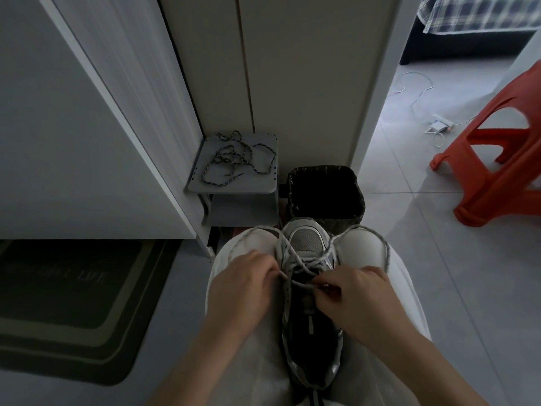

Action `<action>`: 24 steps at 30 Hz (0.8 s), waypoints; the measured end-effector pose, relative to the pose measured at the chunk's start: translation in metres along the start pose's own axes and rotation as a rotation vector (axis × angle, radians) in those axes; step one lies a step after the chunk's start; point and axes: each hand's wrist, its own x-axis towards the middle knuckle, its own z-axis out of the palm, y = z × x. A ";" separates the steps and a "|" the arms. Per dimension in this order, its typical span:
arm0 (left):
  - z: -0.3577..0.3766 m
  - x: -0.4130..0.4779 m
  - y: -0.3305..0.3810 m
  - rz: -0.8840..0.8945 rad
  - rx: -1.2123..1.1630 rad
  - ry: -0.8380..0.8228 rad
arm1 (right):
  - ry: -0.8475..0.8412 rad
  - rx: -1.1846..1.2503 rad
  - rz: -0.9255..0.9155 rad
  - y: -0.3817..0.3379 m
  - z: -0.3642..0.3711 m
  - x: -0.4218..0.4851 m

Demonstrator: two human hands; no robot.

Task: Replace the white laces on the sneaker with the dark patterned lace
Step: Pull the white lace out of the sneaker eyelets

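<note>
Sneaker [311, 332] rests on the person's lap between the thighs, heel toward the body and toe pointing away, directly between and under both hands. The left hand [243, 285] sits at the shoe's left edge, palm down, fingers curled in and pinching a strand of the white lace [294, 280]. The right hand [354, 297] comes in from the other side, thumb and forefinger pinched on the same lace over the dark tongue. Both forearms are bare. Beyond the hands the loosened lace crosses the eyelets and trails in wide loops over both knees of the pale, soft trousers [363, 244]. The shoe has a grey mesh toe, silvery panels and a black lining.

Below is a floor [439, 259] of large, pale glossy tiles. Left of the hands lies a dark doormat [73, 303] with lighter banded borders. Just past the toe stands a square black bin [292, 186] with a crinkled liner. Beside it, ahead and left of the hands, a small grey shelf [234, 183] carries the dark patterned lace [234, 159], a braided cord in a loose tangle. White cabinet doors [73, 142] rise behind it. Far to the right stands a red moulded plastic stool [497, 177], with a white cable [439, 124] on the tiles and a plaid bed cover [474, 13] farthest off.
</note>
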 end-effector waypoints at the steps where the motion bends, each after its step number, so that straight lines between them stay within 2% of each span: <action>1: -0.003 0.001 -0.005 -0.048 0.005 0.051 | 0.006 -0.031 0.006 0.001 0.000 0.000; 4: -0.011 0.004 -0.022 -0.162 0.057 0.166 | 0.015 -0.039 0.018 0.001 0.001 0.002; 7: -0.009 0.005 -0.036 -0.268 0.082 0.184 | -0.002 -0.019 0.022 -0.001 0.001 0.003; 10: -0.011 0.006 -0.061 -0.544 0.088 0.237 | -0.023 -0.024 0.024 0.000 0.001 0.003; 12: -0.019 0.003 -0.077 -0.595 0.105 0.184 | -0.035 0.050 0.015 0.001 0.002 0.001; 16: -0.027 -0.008 -0.074 -0.482 0.180 -0.043 | 0.069 0.225 0.080 0.011 0.003 0.003; 19: -0.021 -0.004 -0.046 -0.390 0.115 0.066 | 0.161 0.193 0.074 0.023 0.004 0.015; 21: -0.012 0.005 -0.023 -0.249 0.025 0.106 | 0.123 0.107 0.014 0.027 0.006 0.021; 24: 0.005 0.018 0.005 0.049 0.029 -0.038 | 0.052 -0.077 -0.012 0.031 0.010 0.024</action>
